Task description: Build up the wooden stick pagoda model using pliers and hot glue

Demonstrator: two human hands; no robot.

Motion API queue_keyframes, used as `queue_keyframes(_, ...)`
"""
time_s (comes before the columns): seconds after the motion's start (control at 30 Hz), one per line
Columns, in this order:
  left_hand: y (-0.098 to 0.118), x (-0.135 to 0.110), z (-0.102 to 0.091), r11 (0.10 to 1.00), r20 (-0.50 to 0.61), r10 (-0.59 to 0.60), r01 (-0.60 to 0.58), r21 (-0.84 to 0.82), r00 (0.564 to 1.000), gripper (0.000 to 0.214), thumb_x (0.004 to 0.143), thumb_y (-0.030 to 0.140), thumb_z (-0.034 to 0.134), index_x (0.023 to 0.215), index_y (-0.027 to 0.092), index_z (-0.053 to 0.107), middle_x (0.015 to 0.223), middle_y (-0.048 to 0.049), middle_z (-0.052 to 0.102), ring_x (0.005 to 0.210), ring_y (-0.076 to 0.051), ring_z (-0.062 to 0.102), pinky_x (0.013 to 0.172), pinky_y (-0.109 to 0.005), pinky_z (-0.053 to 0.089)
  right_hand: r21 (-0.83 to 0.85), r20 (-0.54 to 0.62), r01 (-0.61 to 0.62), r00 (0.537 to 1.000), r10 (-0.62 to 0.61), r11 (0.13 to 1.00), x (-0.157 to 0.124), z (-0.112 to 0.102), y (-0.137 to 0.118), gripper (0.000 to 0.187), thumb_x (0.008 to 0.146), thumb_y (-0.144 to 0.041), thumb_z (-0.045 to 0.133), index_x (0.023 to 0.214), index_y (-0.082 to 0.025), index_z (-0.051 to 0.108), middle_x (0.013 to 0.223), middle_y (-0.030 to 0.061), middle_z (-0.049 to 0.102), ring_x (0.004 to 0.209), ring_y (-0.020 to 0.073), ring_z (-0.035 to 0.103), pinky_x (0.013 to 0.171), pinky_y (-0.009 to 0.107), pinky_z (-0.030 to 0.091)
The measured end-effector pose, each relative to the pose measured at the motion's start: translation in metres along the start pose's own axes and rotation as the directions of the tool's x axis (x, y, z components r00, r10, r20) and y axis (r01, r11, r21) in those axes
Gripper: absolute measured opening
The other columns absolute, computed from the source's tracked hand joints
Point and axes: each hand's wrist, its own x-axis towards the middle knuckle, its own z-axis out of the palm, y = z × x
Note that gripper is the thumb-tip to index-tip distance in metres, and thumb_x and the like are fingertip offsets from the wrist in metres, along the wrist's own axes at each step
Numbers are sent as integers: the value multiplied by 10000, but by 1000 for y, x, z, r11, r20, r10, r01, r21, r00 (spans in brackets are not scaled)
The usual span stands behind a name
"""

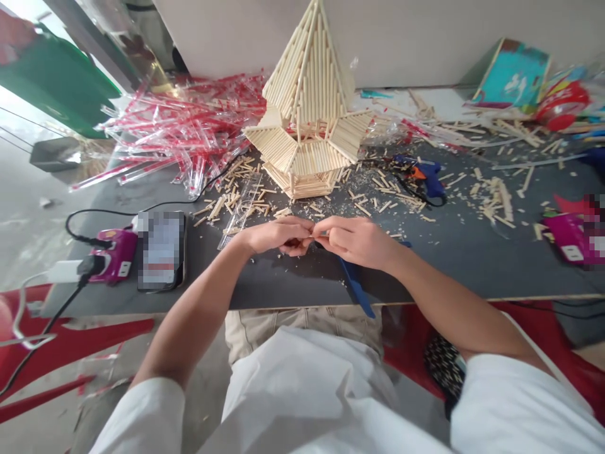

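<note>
I see my left hand [278,236] meeting my right hand [360,242], grasp too hidden to tell; the model [309,94] stands upright straight beyond, slightly nearer the left.

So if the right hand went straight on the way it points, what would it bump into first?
Probably the left hand: the right hand points across at it, and they look almost touching, though how close is hard to judge.
</note>
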Motion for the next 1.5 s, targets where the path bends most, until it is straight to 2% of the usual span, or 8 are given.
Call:
queue_keyframes(0.1,-3,2,1,999,45,-39,40,-5,998,315,983,282,525,704,191,410,588,43,319,517,-81,258,495,-232,249,-65,51,26,998,-23,998,-4,4,1,213,1015,-62,500,869,-216,497,1088,48,757,753,90,673,667,215,522)
queue_keyframes(0.27,-11,1,4,1000,35,-25,26,-9,999,288,1011,320,561,779,181,461,681,48,315,556,-73,261,494,-208,255,-96,83,49,996,-41,994,-6,5,0,228,1032,-79,459,868,-198,564,1082,53,764,813,102,704,696,214,539)
queue_keyframes(0.53,-15,1,11,998,-45,-26,28,51,999,241,1070,384,501,1027,152,546,741,51,335,600,-79,289,521,-192,274,13,218,-181,960,174,983,-11,2,-2,258,1053,-149,418,967,-207,654,1065,41,784,814,124,709,757,244,553)
queue_keyframes(0.93,-14,5,14,990,-128,-120,110,-86,985,222,1035,264,452,829,183,447,731,48,307,567,-77,234,500,-220,199,-111,172,-55,982,74,992,-8,6,-9,298,1038,-127,422,883,-214,661,1021,50,792,723,139,679,690,287,531)
queue_keyframes(1.1,-7,-5,12,984,-146,45,-19,177,988,314,1099,329,362,859,179,497,679,37,394,586,-100,362,581,-240,334,-16,100,-170,980,170,985,-8,1,-5,261,1049,-145,444,1111,-203,690,1060,53,797,832,155,739,800,285,577)
queue_keyframes(1.2,-3,-12,13,880,-172,209,-108,463,963,309,1117,360,335,990,176,549,728,10,522,641,-125,477,658,-259,399,71,25,-284,959,283,956,-9,-5,-2,252,1034,-155,490,1155,-221,701,1011,33,798,838,147,749,808,260,579)
queue_keyframes(1.3,-3,-12,17,672,-221,339,-71,737,915,276,1118,338,341,1057,181,559,777,-12,609,687,-146,559,706,-276,414,79,-17,-272,962,274,959,-12,-8,1,229,1026,-166,525,1141,-232,712,1002,34,799,830,152,741,796,274,574)
queue_keyframes(1.5,-13,-8,20,311,-214,510,54,949,833,234,1042,195,418,1130,195,634,840,-27,698,662,-142,604,608,-260,362,35,46,-295,955,294,955,-14,-13,3,168,1045,-234,533,989,-271,687,1066,33,793,859,179,715,824,355,575)
